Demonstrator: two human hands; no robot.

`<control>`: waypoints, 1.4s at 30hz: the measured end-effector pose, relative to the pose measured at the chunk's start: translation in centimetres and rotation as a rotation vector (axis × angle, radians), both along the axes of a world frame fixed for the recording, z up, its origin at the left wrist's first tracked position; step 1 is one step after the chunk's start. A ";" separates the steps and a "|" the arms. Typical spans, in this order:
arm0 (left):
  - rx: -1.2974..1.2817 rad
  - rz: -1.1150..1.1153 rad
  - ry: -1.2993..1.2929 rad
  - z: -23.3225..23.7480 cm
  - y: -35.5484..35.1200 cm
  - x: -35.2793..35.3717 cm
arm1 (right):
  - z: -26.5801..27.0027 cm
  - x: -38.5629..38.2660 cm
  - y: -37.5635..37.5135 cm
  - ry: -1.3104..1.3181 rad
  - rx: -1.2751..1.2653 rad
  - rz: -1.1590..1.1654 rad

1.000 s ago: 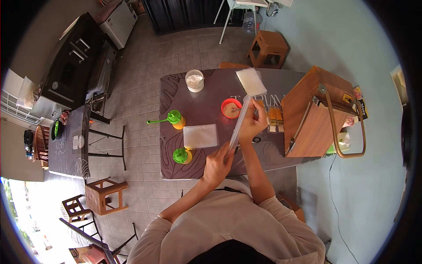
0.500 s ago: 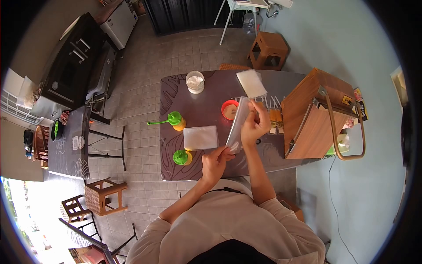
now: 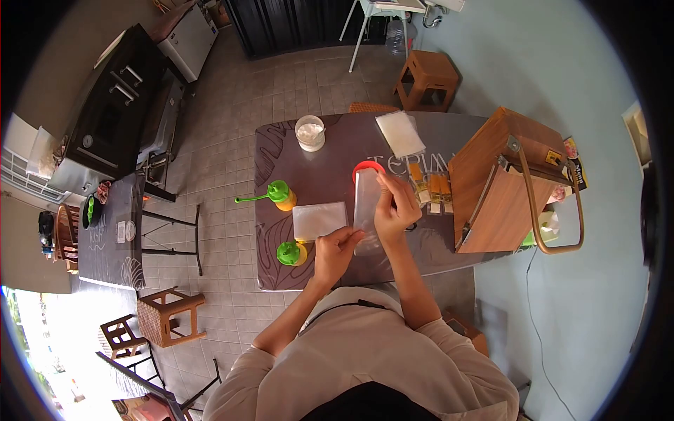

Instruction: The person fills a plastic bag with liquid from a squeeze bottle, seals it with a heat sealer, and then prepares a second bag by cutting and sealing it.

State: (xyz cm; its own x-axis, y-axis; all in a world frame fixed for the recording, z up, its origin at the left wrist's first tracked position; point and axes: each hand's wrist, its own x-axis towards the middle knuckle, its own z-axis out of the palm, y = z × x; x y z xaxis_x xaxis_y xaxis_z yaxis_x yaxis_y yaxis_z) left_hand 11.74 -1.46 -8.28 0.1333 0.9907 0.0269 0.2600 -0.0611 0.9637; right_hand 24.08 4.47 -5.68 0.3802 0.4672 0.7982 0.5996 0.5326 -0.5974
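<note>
A narrow clear plastic bag (image 3: 366, 203) hangs between my two hands above the table. Its upper end is pinched by my right hand (image 3: 397, 212), while my left hand (image 3: 333, 254) grips its lower left edge. Just behind the bag's top sits a red bowl (image 3: 366, 166), partly covered by it. A flat stack of clear plastic bags (image 3: 319, 221) lies left of the bag, close to my left hand. Two squeeze bottles with green caps, one farther (image 3: 279, 192) and one nearer (image 3: 289, 253), stand left of that stack.
At the table's far side are a tub of white powder (image 3: 310, 133) and a pale stack of sheets (image 3: 401, 134). Small yellow-orange packets (image 3: 440, 188) lie beside a wooden box (image 3: 491, 189) with a handle on the right. A brown stool (image 3: 427, 81) stands beyond the table.
The plastic bag has swung from a slant to nearly straight and moved slightly left. My right hand has come lower and left; my left hand has shifted slightly left.
</note>
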 end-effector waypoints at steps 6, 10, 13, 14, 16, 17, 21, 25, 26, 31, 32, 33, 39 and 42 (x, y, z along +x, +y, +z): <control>-0.053 -0.005 -0.062 -1.0 0.2 -0.4 | -0.5 -0.1 -0.1 -0.016 0.012 -0.002; -0.063 0.055 -0.399 -0.5 0.3 1.2 | -0.3 0.0 -0.1 -0.032 0.024 0.011; -0.020 -0.004 -0.252 0.9 1.2 -0.1 | -0.2 -0.3 -0.5 -0.069 0.021 0.061; -0.020 -0.002 -0.252 0.9 1.3 -0.5 | -0.3 -0.6 -0.6 -0.069 0.007 0.080; -0.157 -0.064 0.027 0.7 1.6 -1.2 | -0.6 -0.6 -0.7 -0.070 -0.005 0.098; -0.156 -0.065 0.027 0.8 1.6 -1.3 | -0.7 -0.6 -0.7 -0.071 -0.010 0.111; -0.161 -0.094 -0.201 1.3 1.7 -0.8 | -0.6 -0.6 -0.9 -0.046 -0.039 0.118; -0.034 0.051 -0.522 2.2 2.2 0.0 | -1.1 -0.2 -1.0 -0.079 -0.041 0.132; -0.034 0.053 -0.523 2.2 2.7 0.0 | -1.3 -0.4 -1.3 -0.086 -0.069 0.142; 0.005 0.109 -0.319 1.0 3.9 -0.9 | -2.0 -1.1 -1.8 -0.054 -0.101 0.170; 0.005 0.107 -0.319 1.3 4.0 -0.7 | -2.0 -1.1 -1.8 -0.038 -0.111 0.161; 0.023 0.124 -0.354 1.9 3.9 -0.4 | -2.0 -1.1 -1.8 -0.020 -0.121 0.151; 0.078 0.131 -0.359 1.1 4.8 -0.5 | -1.9 -0.9 -2.3 0.046 -0.188 0.131; 0.146 0.078 -0.139 2.2 5.7 -1.1 | -1.6 -0.2 -2.7 0.143 -0.519 0.198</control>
